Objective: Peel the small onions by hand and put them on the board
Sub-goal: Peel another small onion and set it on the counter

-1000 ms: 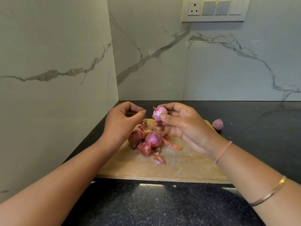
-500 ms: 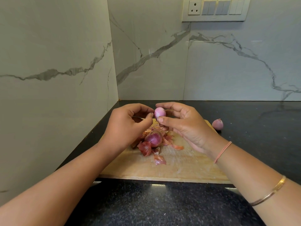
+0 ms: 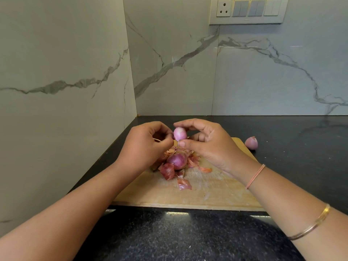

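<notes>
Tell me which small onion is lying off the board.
The lone onion on the black counter beyond the board's far right corner. The right hand pinches a peeled onion; a third onion sits among skins on it.

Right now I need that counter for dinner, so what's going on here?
A person is peeling small onions by hand. The right hand pinches a pale, mostly peeled onion above the wooden board. The left hand has curled fingertips at its side, apparently picking at skin. A darker onion sits on the board among loose skins, and a third onion lies off it on the dark counter.
</notes>
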A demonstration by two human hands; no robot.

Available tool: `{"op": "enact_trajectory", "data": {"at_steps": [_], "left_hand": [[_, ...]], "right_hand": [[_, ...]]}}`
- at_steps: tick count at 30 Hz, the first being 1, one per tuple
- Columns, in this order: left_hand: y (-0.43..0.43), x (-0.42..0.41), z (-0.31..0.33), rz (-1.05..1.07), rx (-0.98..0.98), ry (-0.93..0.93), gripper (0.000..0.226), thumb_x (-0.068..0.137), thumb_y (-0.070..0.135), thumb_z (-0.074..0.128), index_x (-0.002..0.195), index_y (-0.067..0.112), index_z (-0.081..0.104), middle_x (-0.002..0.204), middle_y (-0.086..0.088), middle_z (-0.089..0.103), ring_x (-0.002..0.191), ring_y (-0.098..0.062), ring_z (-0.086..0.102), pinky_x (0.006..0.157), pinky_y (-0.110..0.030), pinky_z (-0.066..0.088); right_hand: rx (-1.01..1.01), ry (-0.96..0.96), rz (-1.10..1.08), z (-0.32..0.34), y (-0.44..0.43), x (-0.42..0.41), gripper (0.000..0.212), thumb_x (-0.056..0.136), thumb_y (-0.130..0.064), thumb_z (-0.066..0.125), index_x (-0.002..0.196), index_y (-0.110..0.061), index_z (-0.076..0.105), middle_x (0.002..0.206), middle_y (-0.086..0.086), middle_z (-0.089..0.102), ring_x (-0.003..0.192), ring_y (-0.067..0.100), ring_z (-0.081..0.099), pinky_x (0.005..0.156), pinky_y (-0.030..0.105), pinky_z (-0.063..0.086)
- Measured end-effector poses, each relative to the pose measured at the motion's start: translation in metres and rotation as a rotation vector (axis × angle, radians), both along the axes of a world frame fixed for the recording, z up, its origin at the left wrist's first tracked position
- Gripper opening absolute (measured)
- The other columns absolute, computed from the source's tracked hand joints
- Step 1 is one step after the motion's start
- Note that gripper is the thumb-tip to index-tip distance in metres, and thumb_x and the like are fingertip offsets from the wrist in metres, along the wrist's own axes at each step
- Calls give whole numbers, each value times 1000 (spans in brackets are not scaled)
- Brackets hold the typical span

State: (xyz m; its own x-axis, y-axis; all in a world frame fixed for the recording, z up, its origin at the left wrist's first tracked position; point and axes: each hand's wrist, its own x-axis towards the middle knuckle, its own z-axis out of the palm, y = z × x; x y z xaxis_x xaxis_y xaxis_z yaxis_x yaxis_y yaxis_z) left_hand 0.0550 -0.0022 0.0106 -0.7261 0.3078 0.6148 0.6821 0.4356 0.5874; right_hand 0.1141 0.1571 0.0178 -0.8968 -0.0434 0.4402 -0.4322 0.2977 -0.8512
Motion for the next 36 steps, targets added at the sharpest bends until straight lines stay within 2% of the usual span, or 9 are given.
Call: {"op": "enact_trajectory", "data": {"at_steps": [3, 6, 11, 14, 16, 19, 23, 27, 36], "left_hand": [[2, -1, -1, -4, 116, -140, 14, 87, 14, 62, 76, 22, 67, 65, 10, 65, 59, 0, 58, 57, -15, 48], [2, -1, -1, -4, 184, -203, 14, 89, 14, 59, 79, 21, 67, 73, 5, 68, 65, -7, 64, 67, -24, 56], [3, 7, 2, -99, 200, -274, 10, 87, 17, 62, 82, 21, 70, 77, 2, 70, 74, -15, 67, 73, -32, 57], [5, 11, 3, -109, 201, -257, 6, 85, 15, 65, 82, 18, 70, 74, 1, 70, 68, -12, 65, 70, -30, 54], [5, 12, 4, -106, 203, -241, 5, 84, 14, 67, 82, 17, 70, 73, 3, 70, 65, -7, 63, 68, -27, 54], [5, 11, 3, -97, 203, -219, 8, 83, 13, 67, 80, 19, 70, 70, 6, 69, 63, -2, 62, 64, -21, 53], [5, 9, 3, -92, 211, -194, 15, 83, 12, 68, 77, 25, 69, 73, 8, 70, 68, -4, 65, 67, -21, 56], [8, 10, 3, -100, 246, -210, 14, 81, 5, 68, 76, 18, 69, 74, 7, 70, 68, -2, 65, 71, -24, 56], [8, 9, 1, -76, 267, -138, 20, 81, 7, 66, 72, 25, 66, 66, 14, 66, 65, 2, 61, 64, -13, 51]], "right_hand": [[-47, 0, 3, -1, 2, -3, 36, 85, 4, 63, 109, -23, 63, 109, 3, 67, 76, 10, 64, 76, 24, 56], [-66, -1, -7, -3, 4, -6, 35, 84, 5, 64, 106, -22, 61, 108, 5, 67, 81, 14, 67, 81, 32, 57], [-29, 19, -34, -6, 5, -9, 38, 79, 9, 67, 98, -22, 54, 97, 0, 67, 80, 12, 70, 82, 30, 56], [103, 70, -119, -8, 4, -9, 41, 77, 3, 72, 92, -28, 50, 104, 0, 63, 73, 25, 71, 77, 40, 57], [154, 96, -138, -8, 3, -8, 42, 77, 0, 74, 89, -30, 47, 104, -4, 61, 65, 31, 69, 69, 38, 56], [157, 106, -119, -7, 1, -6, 41, 77, -1, 74, 90, -29, 46, 101, -5, 61, 64, 26, 68, 64, 30, 53], [122, 92, -104, -6, 0, -5, 37, 81, -3, 71, 91, -28, 46, 108, -3, 59, 74, 22, 72, 73, 33, 56], [151, 104, -116, -7, -2, -5, 47, 77, -2, 74, 93, -34, 43, 106, -10, 55, 73, 14, 71, 70, 24, 53], [-11, 44, -61, -8, -2, -9, 43, 77, 0, 73, 95, -29, 47, 109, -3, 57, 84, 21, 71, 84, 36, 56]]}}
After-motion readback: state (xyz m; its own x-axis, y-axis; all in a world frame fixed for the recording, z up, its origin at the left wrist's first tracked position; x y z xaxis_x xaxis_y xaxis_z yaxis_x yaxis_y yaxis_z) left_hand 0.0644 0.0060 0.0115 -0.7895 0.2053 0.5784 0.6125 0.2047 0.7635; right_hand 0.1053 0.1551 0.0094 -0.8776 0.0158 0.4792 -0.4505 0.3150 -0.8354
